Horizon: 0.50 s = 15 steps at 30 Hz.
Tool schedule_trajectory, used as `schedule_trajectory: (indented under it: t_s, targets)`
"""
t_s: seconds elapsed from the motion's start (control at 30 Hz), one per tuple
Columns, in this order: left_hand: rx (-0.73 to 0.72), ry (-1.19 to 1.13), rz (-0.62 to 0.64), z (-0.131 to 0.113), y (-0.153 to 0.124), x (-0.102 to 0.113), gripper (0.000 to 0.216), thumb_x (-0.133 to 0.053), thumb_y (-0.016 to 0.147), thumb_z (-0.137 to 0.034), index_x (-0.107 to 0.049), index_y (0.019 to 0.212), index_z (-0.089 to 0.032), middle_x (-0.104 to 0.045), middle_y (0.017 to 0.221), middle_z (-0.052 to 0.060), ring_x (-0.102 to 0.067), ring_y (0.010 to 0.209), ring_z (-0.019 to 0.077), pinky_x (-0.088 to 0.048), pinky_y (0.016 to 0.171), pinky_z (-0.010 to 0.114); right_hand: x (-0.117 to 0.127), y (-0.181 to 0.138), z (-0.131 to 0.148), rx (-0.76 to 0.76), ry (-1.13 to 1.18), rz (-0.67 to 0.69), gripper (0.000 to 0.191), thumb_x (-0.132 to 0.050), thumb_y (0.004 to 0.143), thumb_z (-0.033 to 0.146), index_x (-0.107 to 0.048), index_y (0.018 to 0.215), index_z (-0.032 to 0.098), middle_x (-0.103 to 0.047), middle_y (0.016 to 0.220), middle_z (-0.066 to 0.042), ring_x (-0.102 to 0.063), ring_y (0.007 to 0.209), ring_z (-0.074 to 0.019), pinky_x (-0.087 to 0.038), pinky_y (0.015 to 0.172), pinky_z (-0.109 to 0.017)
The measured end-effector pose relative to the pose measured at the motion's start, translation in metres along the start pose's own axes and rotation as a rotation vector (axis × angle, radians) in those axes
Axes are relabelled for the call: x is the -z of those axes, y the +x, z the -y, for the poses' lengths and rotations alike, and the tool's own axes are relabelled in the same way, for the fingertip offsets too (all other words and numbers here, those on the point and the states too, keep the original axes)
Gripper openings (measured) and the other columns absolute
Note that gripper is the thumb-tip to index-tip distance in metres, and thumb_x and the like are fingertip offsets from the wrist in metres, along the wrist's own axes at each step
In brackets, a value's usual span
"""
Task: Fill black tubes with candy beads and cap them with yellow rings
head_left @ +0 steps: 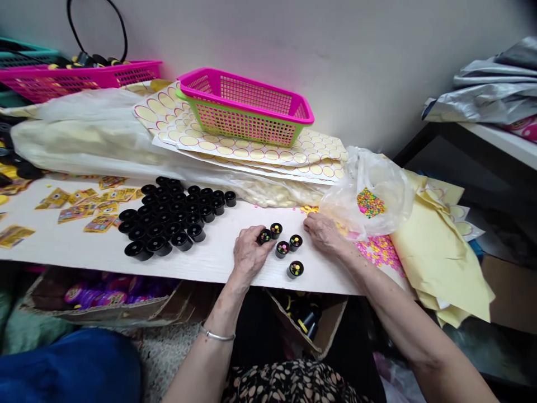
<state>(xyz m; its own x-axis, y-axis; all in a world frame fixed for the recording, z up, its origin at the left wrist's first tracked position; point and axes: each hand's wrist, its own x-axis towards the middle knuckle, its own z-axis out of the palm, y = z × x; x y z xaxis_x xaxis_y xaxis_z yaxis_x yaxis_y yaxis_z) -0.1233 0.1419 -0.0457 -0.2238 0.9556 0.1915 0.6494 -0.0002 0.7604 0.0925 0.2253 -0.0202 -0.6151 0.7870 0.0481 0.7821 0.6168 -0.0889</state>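
Observation:
My left hand is closed around a small black cup with colourful beads inside. Beside it stand more filled black cups: one behind, one with a pink piece on top, and others topped with yellow pieces. My right hand rests on the table with its fingers drawn together, next to a little heap of yellow pieces. Whatever is between those fingertips is hidden. To the left, many black cups stand packed in a group.
Pink and yellow pieces lie under a plastic bag of coloured beads. A pink and green basket sits on sticker sheets at the back. Yellow packets lie left; yellow paper hangs off the right end.

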Motion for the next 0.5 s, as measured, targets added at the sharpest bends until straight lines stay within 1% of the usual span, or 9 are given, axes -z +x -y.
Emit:
schedule_trajectory:
  t_s: [0.1,0.17,0.23,0.3,0.4,0.5]
  targets:
    - [-0.004,0.005,0.000,0.0007,-0.0009,-0.0007,0.029,-0.070,0.068,-0.033,-0.064,0.095,-0.026,-0.066,0.097,0.001,-0.053,0.094,0.0210,-0.043,0.082,0.033,0.0017,-0.0032,0.0062,-0.061,0.011,0.078,0.019,-0.040,0.083,0.014,-0.059,0.079,0.015,-0.059,0.084,-0.008,-0.049,0.080,-0.0170,-0.030,0.067,-0.026]
    - [-0.009,0.005,0.008,0.0012,-0.0013,-0.0012,0.030,-0.070,0.068,-0.034,-0.063,0.097,-0.026,-0.066,0.097,0.001,-0.053,0.094,0.0209,-0.043,0.082,0.033,0.0033,-0.0066,0.0092,-0.138,0.085,0.170,0.020,-0.041,0.084,0.020,-0.059,0.079,0.016,-0.060,0.081,-0.008,-0.051,0.073,-0.0160,-0.030,0.063,-0.025]
    - [-0.012,0.006,0.005,0.0018,-0.0014,-0.0017,0.031,-0.069,0.069,-0.034,-0.063,0.098,-0.027,-0.066,0.098,0.001,-0.053,0.095,0.0209,-0.043,0.083,0.033,0.0041,-0.0089,0.0106,-0.220,0.183,0.228,0.020,-0.043,0.082,0.023,-0.061,0.074,0.016,-0.062,0.075,-0.007,-0.051,0.067,-0.0150,-0.030,0.058,-0.025]
    - [-0.011,0.008,-0.003,0.0023,-0.0011,-0.0022,0.031,-0.069,0.069,-0.034,-0.063,0.098,-0.027,-0.066,0.099,0.001,-0.053,0.096,0.0211,-0.043,0.083,0.033,0.0038,-0.0085,0.0102,-0.306,0.298,0.201,0.017,-0.048,0.076,0.021,-0.062,0.068,0.016,-0.062,0.069,-0.006,-0.052,0.064,-0.0149,-0.031,0.056,-0.024]
    - [0.002,0.008,-0.004,0.0026,-0.0007,-0.0029,0.031,-0.069,0.069,-0.035,-0.064,0.099,-0.027,-0.066,0.099,0.001,-0.054,0.097,0.0212,-0.043,0.084,0.033,0.0018,-0.0052,0.0074,-0.412,0.422,0.102,0.012,-0.054,0.069,0.018,-0.063,0.063,0.015,-0.061,0.060,-0.004,-0.054,0.061,-0.0152,-0.034,0.056,-0.024]
    - [0.032,0.003,-0.002,0.0021,-0.0006,-0.0030,0.039,-0.071,0.066,-0.037,-0.063,0.102,-0.026,-0.066,0.099,0.002,-0.055,0.096,0.0217,-0.043,0.084,0.033,-0.0002,-0.0052,0.0046,-0.421,0.458,0.055,0.014,-0.053,0.071,0.020,-0.064,0.065,0.014,-0.062,0.062,-0.003,-0.055,0.064,-0.0148,-0.036,0.058,-0.023]
